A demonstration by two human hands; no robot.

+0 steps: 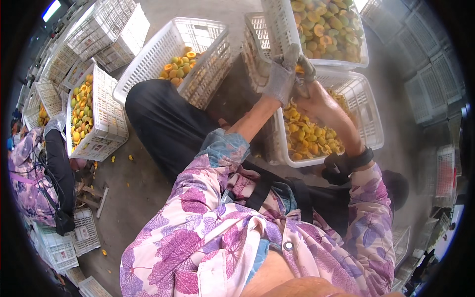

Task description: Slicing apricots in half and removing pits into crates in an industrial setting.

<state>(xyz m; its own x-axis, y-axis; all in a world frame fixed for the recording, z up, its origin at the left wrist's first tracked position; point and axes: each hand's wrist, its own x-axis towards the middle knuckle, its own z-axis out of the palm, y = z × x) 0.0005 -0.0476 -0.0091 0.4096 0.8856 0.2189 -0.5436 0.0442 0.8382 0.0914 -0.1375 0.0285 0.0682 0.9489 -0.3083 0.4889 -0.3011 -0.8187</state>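
My left hand (281,76), in a grey knit glove, is raised over a white plastic crate (368,116) and shut on an orange apricot (300,70), of which only a sliver shows between the fingers. My bare right hand (320,103) meets it from the right. Its fingers are closed on something small and grey at the fruit, which looks like a blade. The crate below holds several halved yellow-orange apricots (309,138). A black band (360,159) is around my right wrist.
A second crate (277,22) full of greenish-yellow apricots is tilted on the first. A nearly empty crate (148,64) stands by my black-trousered knee, and another fruit crate (106,111) at the left. A person in purple (29,178) sits at far left. Empty crates are stacked around.
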